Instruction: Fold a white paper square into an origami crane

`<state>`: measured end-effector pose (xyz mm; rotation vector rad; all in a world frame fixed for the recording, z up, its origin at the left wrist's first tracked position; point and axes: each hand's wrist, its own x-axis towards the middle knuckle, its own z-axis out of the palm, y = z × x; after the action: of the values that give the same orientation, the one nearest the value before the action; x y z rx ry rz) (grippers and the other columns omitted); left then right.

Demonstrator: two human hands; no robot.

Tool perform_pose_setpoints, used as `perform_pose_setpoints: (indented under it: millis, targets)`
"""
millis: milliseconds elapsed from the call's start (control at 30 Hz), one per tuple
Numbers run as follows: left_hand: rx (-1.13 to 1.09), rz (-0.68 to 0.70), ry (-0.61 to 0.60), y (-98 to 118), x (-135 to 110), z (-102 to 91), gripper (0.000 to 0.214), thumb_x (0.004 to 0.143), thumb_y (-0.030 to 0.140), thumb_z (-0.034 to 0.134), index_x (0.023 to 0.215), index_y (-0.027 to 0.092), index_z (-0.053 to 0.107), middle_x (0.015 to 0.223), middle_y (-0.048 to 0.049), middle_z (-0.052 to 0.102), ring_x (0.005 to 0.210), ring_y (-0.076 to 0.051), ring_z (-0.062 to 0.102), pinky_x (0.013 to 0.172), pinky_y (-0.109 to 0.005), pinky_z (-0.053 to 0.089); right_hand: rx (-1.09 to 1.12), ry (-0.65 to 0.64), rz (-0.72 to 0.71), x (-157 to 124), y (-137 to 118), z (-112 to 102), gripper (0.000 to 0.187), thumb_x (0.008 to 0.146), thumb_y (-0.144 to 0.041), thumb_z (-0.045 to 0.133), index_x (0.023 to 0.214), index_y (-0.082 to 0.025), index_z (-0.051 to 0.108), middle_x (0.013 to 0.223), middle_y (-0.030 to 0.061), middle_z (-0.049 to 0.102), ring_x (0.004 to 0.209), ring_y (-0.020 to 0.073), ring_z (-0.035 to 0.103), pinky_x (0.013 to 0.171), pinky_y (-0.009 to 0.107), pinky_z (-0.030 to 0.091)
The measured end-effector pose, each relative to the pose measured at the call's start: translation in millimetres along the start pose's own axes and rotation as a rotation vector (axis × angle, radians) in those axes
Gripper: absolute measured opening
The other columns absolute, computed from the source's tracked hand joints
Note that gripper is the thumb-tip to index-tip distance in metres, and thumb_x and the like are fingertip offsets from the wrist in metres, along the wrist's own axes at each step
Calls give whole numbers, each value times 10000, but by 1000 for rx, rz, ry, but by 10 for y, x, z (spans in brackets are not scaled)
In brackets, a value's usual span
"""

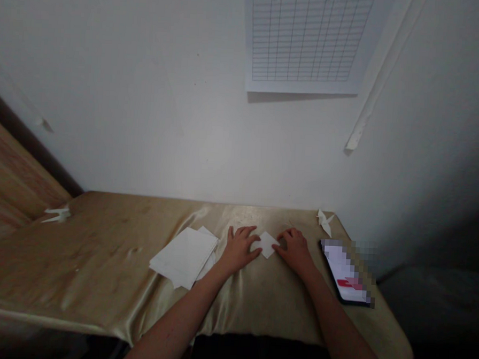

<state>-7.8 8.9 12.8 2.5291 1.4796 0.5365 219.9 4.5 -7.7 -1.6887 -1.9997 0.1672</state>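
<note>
A small folded square of white paper (265, 244) lies on the gold satin cloth (257, 309), set on one corner between my two hands. My left hand (239, 249) presses its fingertips against the paper's left side. From the other side, my right hand (294, 250) has its fingers on the right corner. To the left of my left hand lies a loose stack of white paper sheets (184, 257), not touching that hand.
A white origami crane (324, 222) stands at the table's far right corner, and a second paper piece (56, 215) lies at the far left edge. A smartphone (345, 272) with a pixelated screen lies by my right hand. A wall rises behind the table, with a printed grid chart (305, 35).
</note>
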Motion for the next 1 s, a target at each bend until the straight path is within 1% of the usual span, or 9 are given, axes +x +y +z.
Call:
perform_pose_setpoints:
  millis: [67, 167, 300, 367, 433, 600, 733, 867, 1000]
  targets:
    - [-9, 47, 1, 15, -7, 19, 331, 859, 461, 690, 1160, 328, 657, 1503, -29, 499, 1384, -308, 405, 1163, -704, 81, 14, 4, -6, 0, 15, 22, 247, 833, -372, 700, 1026, -217, 696, 1102, 97, 592, 1101, 270, 529, 975, 404, 402]
    - [-18, 65, -12, 41, -12, 52, 410, 812, 517, 727, 1174, 333, 668, 1494, -35, 505, 1383, -328, 394, 1165, -708, 60, 42, 4, -3, 6, 19, 26, 238, 828, -350, 707, 1025, -217, 711, 1096, 98, 598, 1096, 266, 532, 985, 409, 402]
    - [-19, 55, -17, 70, -17, 69, 509, 803, 594, 700, 1235, 329, 649, 1459, -66, 533, 1379, -346, 389, 1157, -720, 57, 112, -2, -9, 24, 11, -3, 152, 858, -308, 659, 945, -215, 743, 1053, 96, 623, 1080, 255, 538, 983, 399, 408]
    - [-17, 54, -19, 78, -17, 70, 550, 795, 626, 690, 1250, 321, 644, 1446, -77, 543, 1381, -351, 386, 1159, -718, 51, 145, -6, -9, 32, 13, -19, 147, 871, -274, 625, 901, -210, 754, 1043, 98, 634, 1068, 248, 543, 975, 392, 415]
    - [-11, 52, -20, 78, -16, 71, 573, 780, 620, 707, 1261, 316, 639, 1452, -84, 536, 1387, -355, 379, 1163, -714, 49, 170, -8, -10, 37, 22, -28, 158, 866, -243, 610, 890, -208, 762, 1043, 100, 643, 1062, 244, 548, 972, 388, 420]
    - [-10, 42, -9, 54, -10, 79, 438, 789, 485, 750, 1188, 321, 679, 1479, -75, 505, 1389, -339, 384, 1164, -703, 78, 204, -17, -19, 41, 54, -31, 187, 832, -187, 601, 885, -229, 775, 1030, 84, 661, 1054, 237, 558, 977, 384, 419]
    - [-38, 34, 5, 51, -11, 61, 318, 799, 407, 750, 1098, 303, 713, 1469, -69, 510, 1383, -324, 397, 1166, -691, 102, 228, -15, -25, 45, 70, -31, 170, 812, -198, 623, 873, -233, 779, 1019, 77, 669, 1036, 234, 566, 969, 382, 424]
    - [-61, 10, 0, 61, -10, 26, 254, 819, 388, 733, 1056, 296, 728, 1450, -72, 527, 1372, -311, 415, 1162, -672, 148, 264, -10, -14, 47, 73, -49, 147, 800, -223, 647, 865, -239, 778, 1015, 75, 671, 1046, 240, 567, 972, 388, 428]
    - [-91, -21, -21, 53, -4, 7, 221, 831, 382, 724, 1040, 311, 743, 1450, -60, 527, 1376, -315, 407, 1153, -687, 147, 302, -1, -18, 47, 77, -74, 135, 784, -236, 668, 863, -239, 778, 1010, 73, 670, 1041, 239, 574, 977, 387, 432]
